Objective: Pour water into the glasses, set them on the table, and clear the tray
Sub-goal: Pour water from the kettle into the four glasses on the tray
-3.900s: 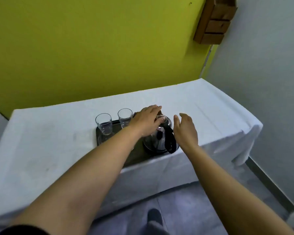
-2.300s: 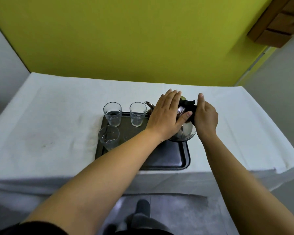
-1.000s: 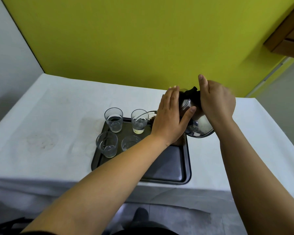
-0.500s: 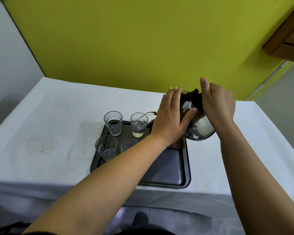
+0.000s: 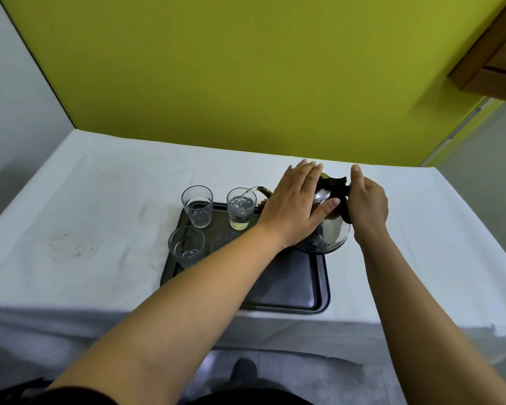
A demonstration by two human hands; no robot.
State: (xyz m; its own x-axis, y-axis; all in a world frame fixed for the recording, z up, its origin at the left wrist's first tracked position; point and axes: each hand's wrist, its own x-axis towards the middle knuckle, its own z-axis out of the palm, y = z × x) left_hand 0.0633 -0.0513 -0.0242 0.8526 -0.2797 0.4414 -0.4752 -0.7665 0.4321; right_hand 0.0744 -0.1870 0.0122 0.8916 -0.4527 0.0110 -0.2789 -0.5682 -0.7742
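Steel, polished and rounded, formed the body of the kettle (image 5: 329,229), which was tilted toward the left with its curved spout (image 5: 260,190) over the far-right glass (image 5: 241,208). In the head view, the right hand (image 5: 367,201) was clenched around the black handle (image 5: 343,200), forearm extended from the lower right. The left hand (image 5: 297,204) lay flat with fingers together, pressed on the lid and upper body of the kettle, not gripping, its forearm crossing the tray (image 5: 310,290) from the lower left.

No brand, label or legible writing was visible on any item.

A thin stream of water ran from the spout into the far-right glass, which held water to roughly mid-height. The far-left glass (image 5: 197,206) held a small amount of water. The near-left glass (image 5: 186,247) showed a little water at its base. A fourth glass (image 5: 223,244) was largely hidden behind the left forearm; its contents could not be determined. All four glasses stood upright on the dark tray, which rested at the near edge of the counter (image 5: 100,217), covered in white cloth.
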